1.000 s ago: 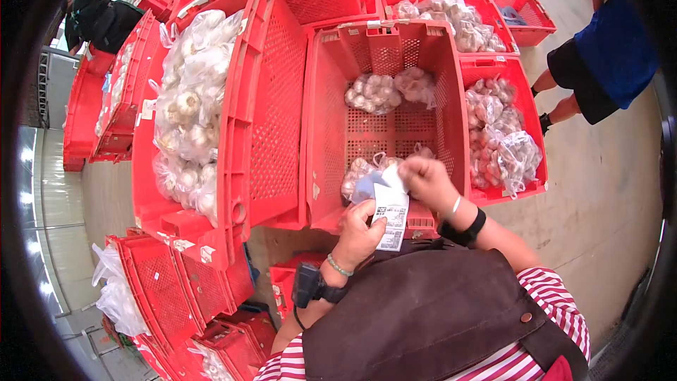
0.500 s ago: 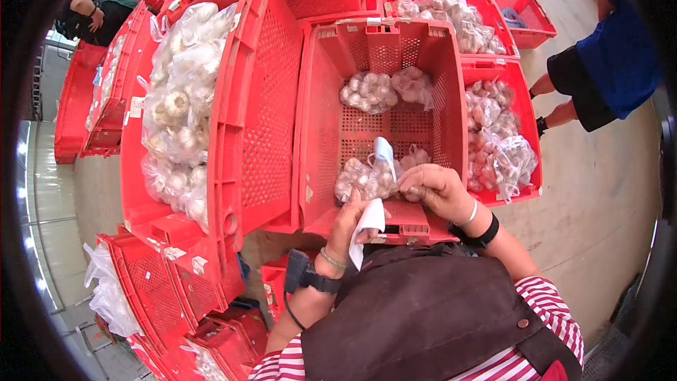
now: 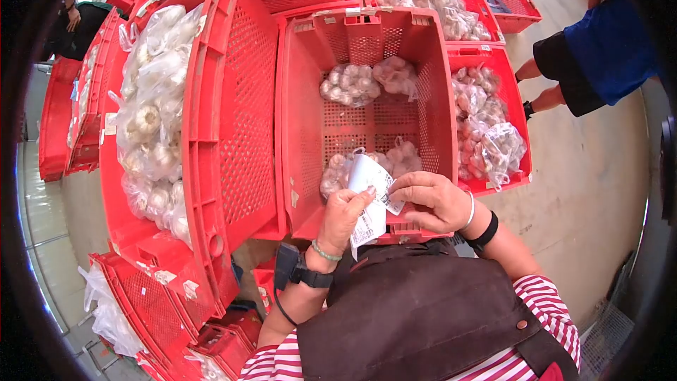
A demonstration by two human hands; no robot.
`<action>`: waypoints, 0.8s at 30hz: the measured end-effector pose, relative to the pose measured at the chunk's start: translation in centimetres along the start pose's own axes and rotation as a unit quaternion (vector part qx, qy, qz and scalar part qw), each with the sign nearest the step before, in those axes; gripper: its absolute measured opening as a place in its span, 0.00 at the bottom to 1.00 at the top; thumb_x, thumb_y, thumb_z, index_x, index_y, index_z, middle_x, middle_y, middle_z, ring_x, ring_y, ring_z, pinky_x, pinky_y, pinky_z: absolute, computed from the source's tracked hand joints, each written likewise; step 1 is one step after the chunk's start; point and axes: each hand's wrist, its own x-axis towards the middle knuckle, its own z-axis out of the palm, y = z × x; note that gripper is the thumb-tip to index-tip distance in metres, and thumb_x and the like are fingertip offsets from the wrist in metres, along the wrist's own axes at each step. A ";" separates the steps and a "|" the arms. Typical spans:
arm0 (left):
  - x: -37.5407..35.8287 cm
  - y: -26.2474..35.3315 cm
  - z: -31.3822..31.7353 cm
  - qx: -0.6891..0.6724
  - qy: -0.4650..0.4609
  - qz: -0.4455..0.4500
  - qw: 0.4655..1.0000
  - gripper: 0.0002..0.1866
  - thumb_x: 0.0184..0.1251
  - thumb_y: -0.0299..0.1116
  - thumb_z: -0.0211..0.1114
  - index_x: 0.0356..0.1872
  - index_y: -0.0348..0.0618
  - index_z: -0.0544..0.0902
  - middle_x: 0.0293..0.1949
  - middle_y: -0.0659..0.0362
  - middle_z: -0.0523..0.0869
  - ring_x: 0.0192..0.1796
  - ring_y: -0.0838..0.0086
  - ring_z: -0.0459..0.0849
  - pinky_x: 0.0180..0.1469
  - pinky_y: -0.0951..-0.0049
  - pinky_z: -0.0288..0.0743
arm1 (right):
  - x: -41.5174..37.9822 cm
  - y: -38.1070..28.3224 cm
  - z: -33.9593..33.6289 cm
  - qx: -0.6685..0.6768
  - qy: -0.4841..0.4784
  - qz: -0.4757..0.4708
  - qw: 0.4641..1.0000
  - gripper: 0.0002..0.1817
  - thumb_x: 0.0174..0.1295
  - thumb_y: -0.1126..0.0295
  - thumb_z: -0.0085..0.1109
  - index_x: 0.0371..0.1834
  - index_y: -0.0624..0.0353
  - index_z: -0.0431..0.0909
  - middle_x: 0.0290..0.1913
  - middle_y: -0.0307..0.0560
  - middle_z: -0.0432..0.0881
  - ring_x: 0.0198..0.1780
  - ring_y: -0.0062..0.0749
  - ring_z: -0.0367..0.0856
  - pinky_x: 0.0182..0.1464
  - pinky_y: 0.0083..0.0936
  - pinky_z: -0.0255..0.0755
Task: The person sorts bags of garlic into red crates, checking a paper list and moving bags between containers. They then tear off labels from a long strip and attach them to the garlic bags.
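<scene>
My left hand (image 3: pixel 342 220) grips a folded strip of white printed labels (image 3: pixel 368 224) between thumb and fingers. Curled at the strip's right side, the fingers of my right hand (image 3: pixel 436 201) pinch the edge of a label. Both hands are above the near side of a red perforated crate (image 3: pixel 300 120). Inside it, at the far end, lie two bags of garlic (image 3: pixel 350 85). More garlic bags (image 3: pixel 403 158) sit at the near end, partly hidden behind the labels and my hands.
A tilted red crate full of bagged garlic (image 3: pixel 147 123) stands at my left. To the right are red crates with more garlic bags (image 3: pixel 486 127). A person in a blue shirt (image 3: pixel 610 49) is beyond them; another person's arm (image 3: pixel 72 17) shows at far left.
The label strip has been raised and spread, so its print now shows. My right hand has come from the near garlic bags to the strip's edge. The view has shifted slightly.
</scene>
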 end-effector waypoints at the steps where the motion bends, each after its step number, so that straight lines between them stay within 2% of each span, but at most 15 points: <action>1: 0.1 0.0 0.0 -0.007 0.004 0.006 1.000 0.12 0.64 0.35 0.61 0.25 0.36 0.82 0.20 0.66 0.80 0.19 0.87 0.75 0.21 0.84 0.65 | 0.0 0.1 0.2 0.000 0.000 0.002 1.000 0.12 0.52 0.81 0.55 0.41 0.65 0.76 0.43 0.53 0.77 0.44 0.47 0.78 0.45 0.33 0.74; 3: 0.4 -0.1 -0.1 -0.014 0.011 0.003 1.000 0.13 0.64 0.35 0.61 0.25 0.36 0.82 0.20 0.66 0.80 0.19 0.87 0.75 0.20 0.84 0.65 | 0.2 0.3 0.7 -0.035 0.024 -0.002 0.999 0.14 0.49 0.79 0.60 0.41 0.63 0.77 0.42 0.52 0.77 0.43 0.45 0.78 0.44 0.32 0.74; 7: 0.8 -0.1 -0.7 -0.012 0.021 -0.001 1.000 0.13 0.64 0.34 0.61 0.23 0.38 0.80 0.21 0.65 0.81 0.20 0.86 0.76 0.21 0.84 0.68 | 0.7 1.1 1.1 -0.068 0.038 -0.019 0.997 0.14 0.46 0.77 0.63 0.39 0.61 0.78 0.40 0.51 0.78 0.42 0.45 0.78 0.43 0.32 0.74; 10: 0.7 0.1 -0.6 -0.004 0.034 0.030 0.999 0.13 0.65 0.34 0.61 0.23 0.39 0.80 0.20 0.66 0.80 0.19 0.87 0.75 0.20 0.84 0.66 | 0.8 2.0 2.2 -0.077 0.068 0.009 0.995 0.10 0.47 0.78 0.64 0.34 0.60 0.79 0.36 0.48 0.79 0.39 0.41 0.79 0.41 0.29 0.74; 13: 0.8 -0.4 -0.7 0.043 0.078 0.057 0.994 0.13 0.65 0.35 0.61 0.22 0.39 0.80 0.19 0.67 0.79 0.18 0.87 0.73 0.20 0.85 0.64 | 1.3 2.8 4.0 0.124 0.184 0.164 0.961 0.05 0.51 0.81 0.62 0.31 0.61 0.81 0.33 0.47 0.80 0.36 0.35 0.79 0.39 0.25 0.74; 17: 1.0 -0.5 -1.2 0.004 0.109 0.073 0.991 0.14 0.65 0.36 0.61 0.22 0.40 0.79 0.19 0.67 0.78 0.18 0.87 0.72 0.19 0.84 0.63 | 1.9 3.8 5.5 0.185 0.222 0.174 0.941 0.06 0.50 0.80 0.63 0.32 0.61 0.81 0.34 0.46 0.80 0.37 0.36 0.80 0.39 0.25 0.74; 19: 1.3 -0.6 -2.2 -0.046 0.096 0.033 0.994 0.14 0.66 0.37 0.60 0.24 0.40 0.80 0.18 0.67 0.77 0.18 0.86 0.72 0.20 0.84 0.63 | 2.4 3.5 5.0 0.069 0.182 0.101 0.976 0.08 0.48 0.82 0.61 0.32 0.61 0.81 0.35 0.47 0.80 0.39 0.38 0.80 0.41 0.27 0.74; 20: 1.3 -0.5 -2.3 -0.047 0.097 0.033 0.994 0.14 0.66 0.37 0.60 0.24 0.40 0.80 0.18 0.67 0.77 0.18 0.86 0.72 0.20 0.84 0.63 | 2.6 3.5 4.5 0.069 0.181 0.102 0.976 0.08 0.48 0.82 0.61 0.32 0.61 0.81 0.35 0.47 0.80 0.39 0.38 0.80 0.41 0.27 0.74; 22: 1.1 0.1 -2.4 -0.088 0.095 0.018 0.991 0.15 0.67 0.37 0.59 0.23 0.39 0.80 0.20 0.70 0.76 0.22 0.89 0.71 0.22 0.83 0.62 | 3.1 3.6 3.4 -0.031 0.118 -0.010 0.992 0.10 0.46 0.84 0.59 0.32 0.60 0.80 0.36 0.47 0.79 0.39 0.40 0.80 0.42 0.30 0.74; 23: 0.6 0.8 -3.4 -0.011 0.070 -0.037 0.997 0.14 0.65 0.37 0.61 0.24 0.38 0.80 0.20 0.67 0.77 0.24 0.87 0.72 0.24 0.81 0.65 | 3.4 3.3 2.9 -0.056 0.110 -0.029 0.992 0.11 0.43 0.84 0.57 0.32 0.60 0.80 0.37 0.47 0.79 0.39 0.42 0.80 0.43 0.32 0.74; 24: 0.2 1.2 -3.6 -0.011 0.068 -0.036 0.997 0.14 0.65 0.37 0.61 0.24 0.38 0.80 0.20 0.67 0.77 0.24 0.87 0.72 0.24 0.81 0.65 | 3.6 3.2 2.4 -0.058 0.110 -0.029 0.992 0.11 0.43 0.84 0.57 0.32 0.60 0.80 0.37 0.47 0.79 0.39 0.42 0.80 0.43 0.32 0.74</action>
